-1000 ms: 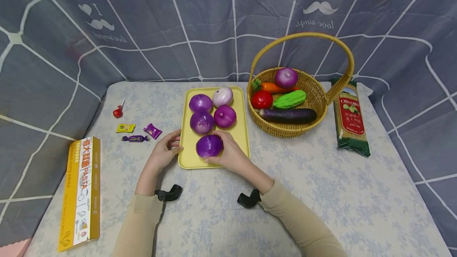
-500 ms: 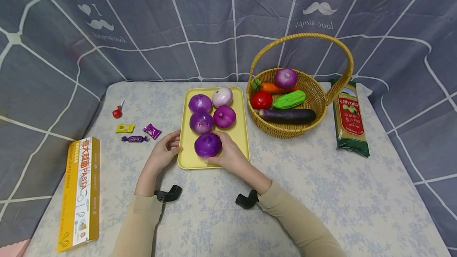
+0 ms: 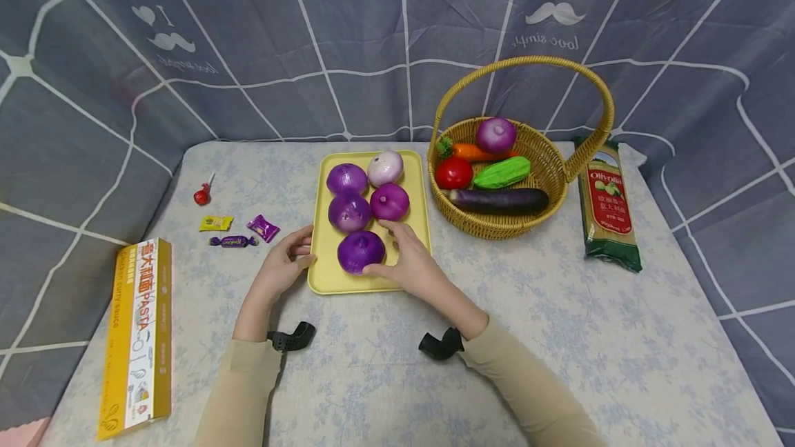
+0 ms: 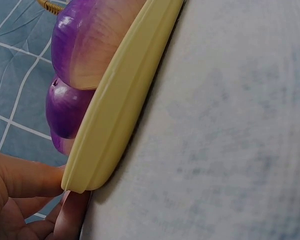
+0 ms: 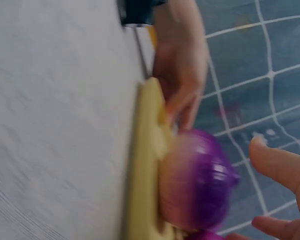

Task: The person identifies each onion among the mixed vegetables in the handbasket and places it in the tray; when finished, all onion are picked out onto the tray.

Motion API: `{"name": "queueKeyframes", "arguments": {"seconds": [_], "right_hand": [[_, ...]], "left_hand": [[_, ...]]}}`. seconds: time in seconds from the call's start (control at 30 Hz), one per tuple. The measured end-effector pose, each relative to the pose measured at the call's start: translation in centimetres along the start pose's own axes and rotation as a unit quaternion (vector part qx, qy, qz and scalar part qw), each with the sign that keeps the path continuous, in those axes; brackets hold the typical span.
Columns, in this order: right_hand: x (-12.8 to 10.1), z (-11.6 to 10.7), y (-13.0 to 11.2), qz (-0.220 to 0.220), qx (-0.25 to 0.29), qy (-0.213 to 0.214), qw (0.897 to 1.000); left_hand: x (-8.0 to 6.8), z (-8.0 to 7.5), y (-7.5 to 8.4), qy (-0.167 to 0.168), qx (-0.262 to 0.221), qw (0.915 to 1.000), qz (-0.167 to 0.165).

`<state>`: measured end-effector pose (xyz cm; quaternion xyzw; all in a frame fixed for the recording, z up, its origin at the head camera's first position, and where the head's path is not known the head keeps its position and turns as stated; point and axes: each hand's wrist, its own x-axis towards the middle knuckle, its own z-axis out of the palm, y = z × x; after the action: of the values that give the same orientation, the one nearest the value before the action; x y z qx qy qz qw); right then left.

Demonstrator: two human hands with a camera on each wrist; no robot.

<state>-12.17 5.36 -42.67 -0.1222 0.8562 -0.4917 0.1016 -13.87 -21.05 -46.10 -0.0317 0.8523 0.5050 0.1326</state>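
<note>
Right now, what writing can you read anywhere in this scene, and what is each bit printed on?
"PASTA", with Chinese characters above it: yellow box, left table edge. Its smaller print is too small to read.
"Olivoila": green and red packet right of the basket. Its Chinese lines are too small to read.
"I" and "love simple", with a heart and moustache: backdrop cloth, twice; the left print is faint.
Candy wrappers: unreadable.

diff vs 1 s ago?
The right hand has let go of the nearest purple onion: its fingers have opened and drawn off to the right, thumb still touching. The onion sits slightly farther up the pale yellow tray. The left hand still holds the tray's left edge; the wicker basket is unchanged.
</note>
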Motion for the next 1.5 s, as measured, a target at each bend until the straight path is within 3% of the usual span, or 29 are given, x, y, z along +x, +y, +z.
{"name": "queueKeyframes", "arguments": {"seconds": [0.17, 0.4, 0.6, 0.77, 1.1, 1.5], "right_hand": [[0.4, -3.5, -1.2, -0.015, 0.048, 0.034, 0.998], [1.4, -9.8, -1.7, -0.021, 0.069, 0.143, 0.987], [2.8, -15.2, -1.5, 0.029, 0.034, 0.194, 0.98], [4.4, -18.3, -0.7, 0.064, 0.014, 0.232, 0.971], [7.6, -20.3, 2.3, 0.137, 0.038, 0.276, 0.95], [9.6, -20.1, 5.1, 0.195, 0.021, 0.27, 0.943]], "left_hand": [[0.0, -0.1, 0.1, 0.002, -0.002, 1.0, -0.001], [-0.2, -0.3, 0.2, 0.002, -0.003, 1.0, -0.002], [-0.1, -0.3, 0.2, 0.004, -0.003, 1.0, -0.005], [-0.1, -0.3, 0.1, 0.004, -0.006, 1.0, -0.006], [-0.1, -0.1, -0.3, -0.001, -0.014, 0.9999, -0.004], [-0.1, 0.1, -0.1, 0.002, -0.018, 0.9998, -0.004]]}}
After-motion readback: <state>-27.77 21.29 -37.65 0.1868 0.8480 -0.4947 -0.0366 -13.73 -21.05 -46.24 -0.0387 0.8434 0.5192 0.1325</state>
